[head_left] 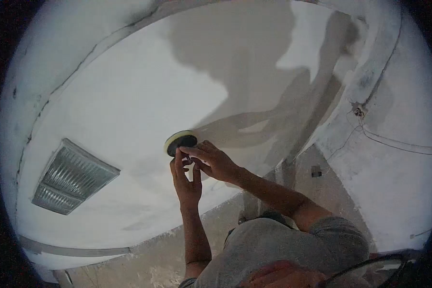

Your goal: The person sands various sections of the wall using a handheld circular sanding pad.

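Observation:
A round pad, black on the near side with a pale yellow rim, is held up against the background of a white surface. My left hand comes up from below, its fingertips and thumb closed around the underside of the pad and a small stem. From the right, my right hand reaches in with its fingers at the pad's lower edge and the same stem. Both hands meet under the pad, and their fingertips partly hide the stem.
A ribbed rectangular panel is set in the white surface at left. Large shadows fall across the upper middle. Thin wires run from a hole at right. A small dark square marks the wall. A grey shirt fills the bottom.

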Available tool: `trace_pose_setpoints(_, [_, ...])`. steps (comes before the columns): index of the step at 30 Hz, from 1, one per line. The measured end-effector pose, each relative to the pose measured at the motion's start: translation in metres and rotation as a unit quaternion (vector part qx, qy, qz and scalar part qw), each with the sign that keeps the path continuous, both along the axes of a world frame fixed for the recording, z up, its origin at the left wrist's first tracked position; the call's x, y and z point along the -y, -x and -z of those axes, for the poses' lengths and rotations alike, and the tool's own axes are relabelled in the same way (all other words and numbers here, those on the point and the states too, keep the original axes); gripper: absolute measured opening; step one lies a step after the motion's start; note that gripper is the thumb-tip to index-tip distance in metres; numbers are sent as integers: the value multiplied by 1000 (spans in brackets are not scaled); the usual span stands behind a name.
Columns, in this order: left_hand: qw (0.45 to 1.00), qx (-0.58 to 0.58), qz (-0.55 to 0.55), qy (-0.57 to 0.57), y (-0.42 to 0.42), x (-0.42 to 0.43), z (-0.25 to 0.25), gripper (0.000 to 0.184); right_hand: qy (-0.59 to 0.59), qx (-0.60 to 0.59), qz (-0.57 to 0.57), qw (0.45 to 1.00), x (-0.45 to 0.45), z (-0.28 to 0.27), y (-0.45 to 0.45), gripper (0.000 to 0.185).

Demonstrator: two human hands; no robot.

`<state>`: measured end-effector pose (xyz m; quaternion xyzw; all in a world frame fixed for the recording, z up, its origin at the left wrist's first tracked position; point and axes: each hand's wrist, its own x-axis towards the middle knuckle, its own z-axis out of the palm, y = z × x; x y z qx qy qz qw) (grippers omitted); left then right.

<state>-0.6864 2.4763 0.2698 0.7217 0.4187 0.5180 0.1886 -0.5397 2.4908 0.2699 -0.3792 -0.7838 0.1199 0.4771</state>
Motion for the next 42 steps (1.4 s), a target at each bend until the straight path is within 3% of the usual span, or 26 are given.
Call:
trace_pose_setpoints(5, [997,-11,-53,-55,-8,-8,-6,65,-56,-16,9,998,12,-2,-12,62])
trace_pose_setpoints(8, [992,-19,-98,-72,-13,-13,-4,58,46,-29,-16,998,38,0,-37,55])
trace_pose_setpoints(13, [984,-1,-138,-111,-13,-29,11,50,193,-43,77,977,71,37,-85,47])
trace_pose_setpoints(19, [961,-27,-206,-185,-4,-45,29,52,203,-78,140,966,106,70,-117,43])
trace_pose_setpoints(22, [922,-13,-264,-284,12,-56,31,50,210,-75,176,959,114,70,-124,41])
trace_pose_setpoints(25, [911,15,-289,-294,26,-50,4,36,187,-84,190,960,120,71,-129,41])
trace_pose_setpoints(28, [882,6,-332,-334,38,-50,-17,38,216,-82,199,952,124,77,-136,41])
trace_pose_setpoints(31, [822,19,-454,-344,60,-56,-32,42,200,-76,197,957,129,83,-138,40])
trace_pose_setpoints(34, [779,-46,-468,-414,75,-58,-56,42,209,-71,196,956,132,90,-138,39])
trace_pose_setpoints(37, [788,25,-419,-450,91,-74,-81,43,205,-106,175,957,131,92,-134,36])
trace_pose_setpoints(38, [759,-31,-443,-476,96,-71,-99,44,209,-99,142,962,129,91,-133,36])
trace_pose_setpoints(42, [741,-39,-439,-506,99,-76,-144,38,219,-68,160,960,124,98,-141,33])
